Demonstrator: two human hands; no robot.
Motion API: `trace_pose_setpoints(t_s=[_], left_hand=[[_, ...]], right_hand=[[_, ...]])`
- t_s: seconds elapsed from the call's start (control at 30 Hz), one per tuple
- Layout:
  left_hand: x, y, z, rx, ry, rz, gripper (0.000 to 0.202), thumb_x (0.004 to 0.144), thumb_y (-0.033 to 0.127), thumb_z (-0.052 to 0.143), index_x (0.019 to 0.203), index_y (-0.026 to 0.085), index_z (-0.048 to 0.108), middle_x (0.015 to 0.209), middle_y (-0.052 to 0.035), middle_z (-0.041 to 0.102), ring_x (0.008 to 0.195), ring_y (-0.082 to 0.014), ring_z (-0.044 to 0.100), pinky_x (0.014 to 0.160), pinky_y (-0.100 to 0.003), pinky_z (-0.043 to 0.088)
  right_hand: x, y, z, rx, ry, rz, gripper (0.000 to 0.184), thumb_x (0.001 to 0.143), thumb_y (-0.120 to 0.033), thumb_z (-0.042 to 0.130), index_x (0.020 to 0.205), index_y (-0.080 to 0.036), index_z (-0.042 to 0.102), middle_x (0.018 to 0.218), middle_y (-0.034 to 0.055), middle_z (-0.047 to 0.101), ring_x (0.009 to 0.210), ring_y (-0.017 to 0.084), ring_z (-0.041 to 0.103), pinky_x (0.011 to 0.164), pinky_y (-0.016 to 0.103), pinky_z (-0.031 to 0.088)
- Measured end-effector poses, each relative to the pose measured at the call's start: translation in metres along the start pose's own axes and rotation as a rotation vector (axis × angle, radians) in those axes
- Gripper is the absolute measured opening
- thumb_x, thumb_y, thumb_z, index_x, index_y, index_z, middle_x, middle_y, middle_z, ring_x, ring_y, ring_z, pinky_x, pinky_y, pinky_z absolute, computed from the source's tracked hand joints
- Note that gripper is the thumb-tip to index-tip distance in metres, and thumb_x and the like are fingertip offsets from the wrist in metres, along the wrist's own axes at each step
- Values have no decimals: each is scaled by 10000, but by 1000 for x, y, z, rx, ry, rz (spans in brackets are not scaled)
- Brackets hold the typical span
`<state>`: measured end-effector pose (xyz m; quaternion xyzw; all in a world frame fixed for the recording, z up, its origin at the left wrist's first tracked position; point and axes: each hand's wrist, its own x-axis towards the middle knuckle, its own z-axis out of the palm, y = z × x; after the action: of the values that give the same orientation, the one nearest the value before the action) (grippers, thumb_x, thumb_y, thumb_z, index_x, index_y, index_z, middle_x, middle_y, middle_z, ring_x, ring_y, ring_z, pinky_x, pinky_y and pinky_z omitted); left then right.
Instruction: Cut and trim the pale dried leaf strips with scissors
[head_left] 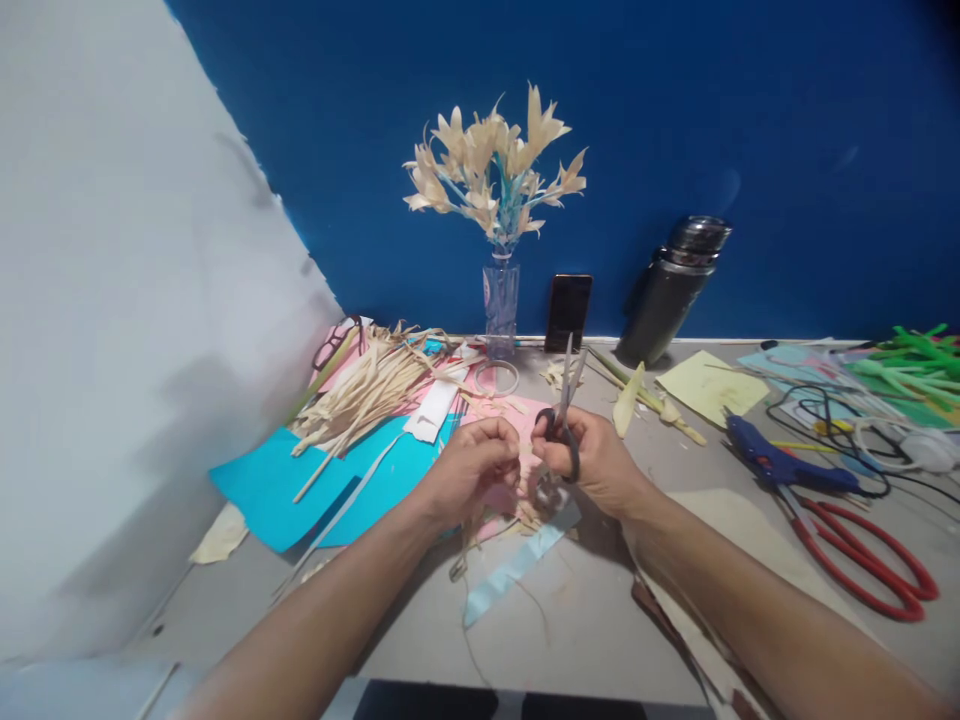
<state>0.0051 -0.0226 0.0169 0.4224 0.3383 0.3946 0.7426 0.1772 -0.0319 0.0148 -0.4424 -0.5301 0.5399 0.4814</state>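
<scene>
My left hand point(476, 460) is closed in a pinch over the middle of the table; whatever its fingertips hold is too small to make out. Close beside it, my right hand point(600, 460) grips a pair of small scissors point(568, 395) with black handles, the blades pointing up and slightly apart. Under both hands lie a pink sheet point(495, 525) and scattered pale husk scraps point(529, 520). A light blue ribbon strip point(517, 575) rests just in front of them, with a thin thread near it.
Behind stand a clear bottle point(501, 310) of husk flowers point(487, 160), a phone point(568, 312) and a leaning flask point(671, 295). Left lie dried husk strips point(367, 390) on blue paper point(262, 490). Right are a blue glue gun point(780, 455), red-handled scissors point(862, 560) and cables.
</scene>
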Motion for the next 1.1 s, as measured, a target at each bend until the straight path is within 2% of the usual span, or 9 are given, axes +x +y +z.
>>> trace_pose_setpoints(t_s=[0.13,0.4,0.47,0.6,0.77,0.97,1.1], left_hand=[[2,1,-2,-121,27,-24,160,695,172,715,698,156,556,606,0,597,527,-88,531,552,-205,428],[1,3,-1,-129,103,36,149,676,162,717,690,153,569,664,-22,637,607,-120,590,605,-231,450],[2,4,-4,-131,129,67,135,673,162,702,686,151,568,683,-35,656,630,-136,611,622,-244,460],[5,9,-13,-137,169,99,122,661,169,681,705,157,568,600,-14,629,560,-136,589,609,-265,471],[5,12,-17,-139,197,123,115,647,155,660,699,161,557,585,-1,615,542,-126,575,589,-261,474],[5,15,-17,-100,215,155,110,642,164,656,689,162,557,585,5,610,542,-124,580,577,-256,472],[4,15,-17,-73,222,170,111,631,160,652,678,163,552,563,11,601,530,-116,576,578,-246,464]], right_hand=[[0,2,3,60,115,-18,273,629,-277,774,823,-167,618,713,-15,570,630,118,480,569,230,404],[1,8,7,81,105,15,323,616,-326,816,815,-166,618,694,-25,568,616,116,485,570,231,403],[3,8,2,26,30,46,306,648,-369,802,777,-163,615,658,-25,560,587,113,477,541,229,384],[6,10,-9,-116,-255,107,334,728,-456,753,713,-159,603,645,15,617,577,137,538,521,237,381],[1,12,-7,-70,-507,180,410,775,-560,696,740,-172,567,623,23,632,552,150,568,526,251,415],[-3,11,-3,-41,-552,218,449,764,-607,682,772,-172,570,630,29,638,565,164,586,542,274,445],[-1,11,-5,-67,-560,200,454,782,-602,666,716,-167,554,617,29,625,569,157,584,528,260,430]])
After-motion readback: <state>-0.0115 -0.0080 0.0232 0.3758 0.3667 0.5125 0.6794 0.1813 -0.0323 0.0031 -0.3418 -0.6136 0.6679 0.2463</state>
